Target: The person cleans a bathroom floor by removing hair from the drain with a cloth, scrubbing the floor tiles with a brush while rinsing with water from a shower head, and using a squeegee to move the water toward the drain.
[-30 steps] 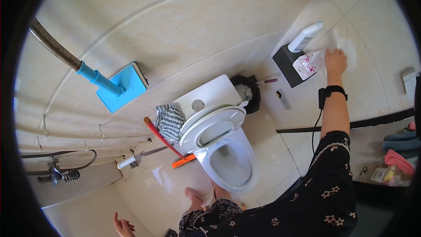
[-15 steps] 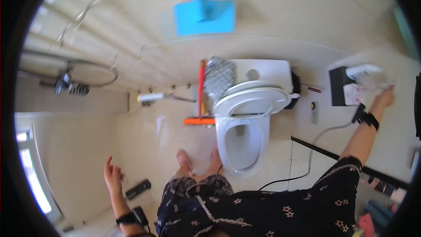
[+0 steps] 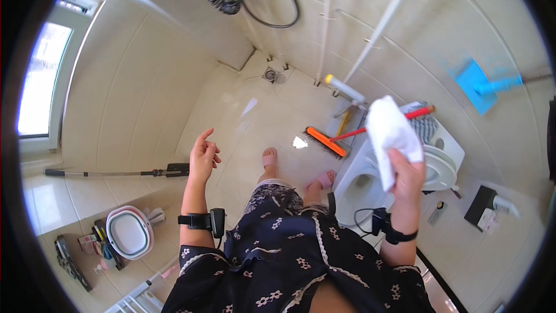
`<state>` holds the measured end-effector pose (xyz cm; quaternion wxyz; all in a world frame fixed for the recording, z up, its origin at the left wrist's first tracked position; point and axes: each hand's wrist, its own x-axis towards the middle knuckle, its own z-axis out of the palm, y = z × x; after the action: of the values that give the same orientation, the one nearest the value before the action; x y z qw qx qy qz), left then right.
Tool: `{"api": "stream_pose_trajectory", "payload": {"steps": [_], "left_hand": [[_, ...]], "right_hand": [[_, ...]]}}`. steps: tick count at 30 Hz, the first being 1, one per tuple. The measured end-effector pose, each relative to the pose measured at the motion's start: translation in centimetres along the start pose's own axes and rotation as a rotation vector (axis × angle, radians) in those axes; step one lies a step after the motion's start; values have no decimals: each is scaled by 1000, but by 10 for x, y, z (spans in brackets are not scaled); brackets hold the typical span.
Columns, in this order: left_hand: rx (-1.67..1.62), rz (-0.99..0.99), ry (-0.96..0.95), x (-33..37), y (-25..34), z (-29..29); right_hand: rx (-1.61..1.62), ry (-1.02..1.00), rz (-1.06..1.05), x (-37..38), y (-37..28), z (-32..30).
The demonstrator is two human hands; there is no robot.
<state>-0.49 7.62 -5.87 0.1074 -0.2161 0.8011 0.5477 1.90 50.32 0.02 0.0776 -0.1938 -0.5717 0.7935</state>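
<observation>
My right hand (image 3: pixel 405 177) is closed around a folded wad of white tissue (image 3: pixel 392 133). The wad is raised in front of the toilet and hides part of it. Behind my hand stands the white toilet (image 3: pixel 362 188), its lid up, with a grey textured cloth (image 3: pixel 425 126) on the tank. My left hand (image 3: pixel 204 153) hangs over the tiled floor with its fingers loosely apart, holding nothing. An orange broom (image 3: pixel 325 142) with a red handle leans against the toilet, its handle passing behind the tissue.
A blue flat-headed tool (image 3: pixel 478 87) hangs on the wall at right. Below it is a black wall holder (image 3: pixel 479 206). At left are a long-handled pole (image 3: pixel 124 173), a collapsible basin (image 3: pixel 128 232) and a window (image 3: pixel 46 78). A floor drain (image 3: pixel 271 74) lies in the far corner.
My view has swung left toward the window. My right hand has come back from the wall holder at right and now holds the white tissue before me. The left hand stays empty.
</observation>
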Motion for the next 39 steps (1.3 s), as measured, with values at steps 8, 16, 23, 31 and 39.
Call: {"api": "stream_pose_trajectory", "payload": {"steps": [8, 16, 23, 31, 39], "left_hand": [[-167, -189, 143, 71, -93, -139], [-130, -413, 92, 156, -157, -199], [-149, -541, -175, 262, -189, -106], [-530, -611, -301, 355, -232, 19], [-887, -810, -197, 451, -343, 131]], "right_hand": [[-176, 64, 293, 86, 169, 168], [-462, 34, 490, 180, 339, 217], [-854, 94, 448, 281, 491, 189], [-928, -10, 841, 365, 576, 233], [-1248, -88, 545, 443, 758, 228]]}}
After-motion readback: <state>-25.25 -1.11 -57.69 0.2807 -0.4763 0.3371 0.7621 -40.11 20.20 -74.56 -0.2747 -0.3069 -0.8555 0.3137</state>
